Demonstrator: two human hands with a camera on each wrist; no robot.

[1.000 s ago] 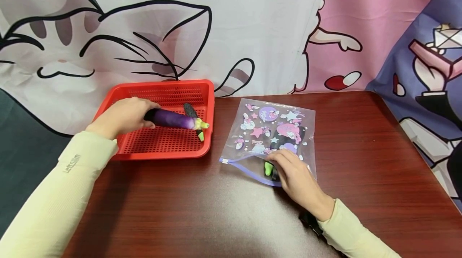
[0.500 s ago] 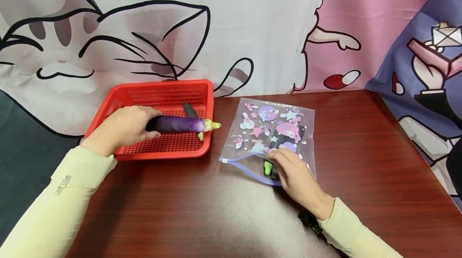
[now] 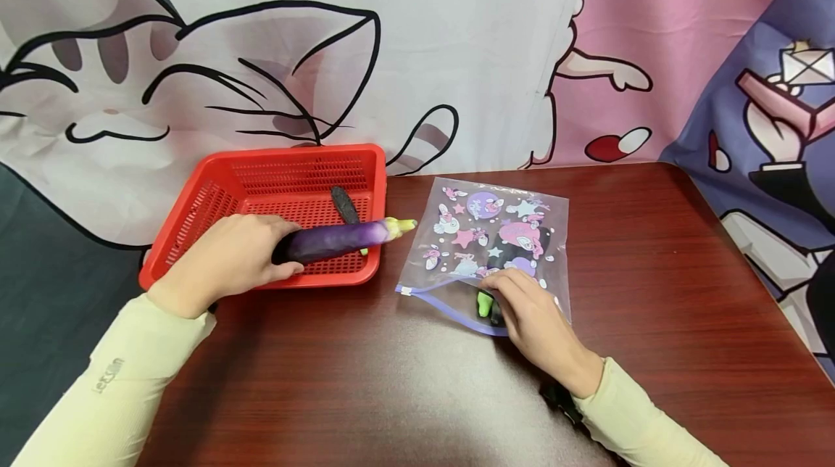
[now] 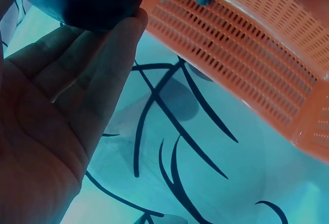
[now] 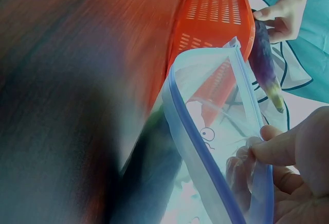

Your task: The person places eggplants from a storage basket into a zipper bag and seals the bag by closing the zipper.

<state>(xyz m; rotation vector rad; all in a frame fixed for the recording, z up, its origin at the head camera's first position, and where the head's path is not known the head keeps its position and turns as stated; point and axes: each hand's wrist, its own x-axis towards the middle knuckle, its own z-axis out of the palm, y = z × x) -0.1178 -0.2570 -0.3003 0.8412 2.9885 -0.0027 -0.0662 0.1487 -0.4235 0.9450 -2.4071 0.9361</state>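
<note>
My left hand (image 3: 225, 253) grips a purple eggplant (image 3: 335, 241) by its dark end, above the front of the red basket (image 3: 293, 280). Its yellow-green stem end points right, past the basket's side. In the left wrist view the eggplant's rounded end (image 4: 90, 0) sits against the fingertips. My right hand (image 3: 538, 325) pinches the upper edge of a printed zip bag (image 3: 450, 249), lifting the mouth apart, as the right wrist view shows along its purple zip strip (image 5: 193, 131). Inside the bag lies a dark vegetable with a bright green end (image 3: 485, 304).
A dark, bumpy vegetable (image 3: 344, 204) lies in the basket, partly hidden by the eggplant. The white slider (image 3: 406, 291) sits at the bag's left corner. Behind the brown table (image 3: 365, 380) hangs a cartoon-printed curtain (image 3: 489, 54).
My left hand has moved the eggplant right and toward me, from inside the basket to over its front, with its stem now past the side. The right hand stays on the bag.
</note>
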